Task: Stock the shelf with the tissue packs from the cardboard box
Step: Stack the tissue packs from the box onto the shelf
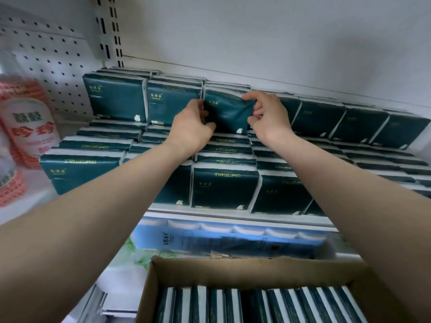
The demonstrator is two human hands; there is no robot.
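Tissue packs [254, 304] stood on edge in the cardboard box [233, 269] at the bottom of the view, dark green wrappers alternating with white edges, in one row spanning the box; roughly ten or more could be made out, the exact number hidden by the frame edge and the right forearm. The shelf [233, 216] above the box was already heavily loaded with the same dark green packs, stepped upward in tiers from its front lip to the white back panel; the front row showed about four faces and the back row about seven upright ones, too many overall to count surely.

One tissue pack [227, 113] sat in the back row, third from the left, slightly tilted and held between both hands. The left hand [191, 127] was curled against its left edge, fingers wrapped around the side. The right hand [268, 115] pinched its upper right corner, thumb and fingers closed on the wrapper. Both forearms reached up across the lower tiers.

Below the loaded shelf, a long blue-wrapped multipack [233, 238] lay on its side just behind the box. At the left, beside a white pegboard panel [46, 54], stood a red-and-white wrapped roll product [25, 120], blurred, with another partly visible below it.
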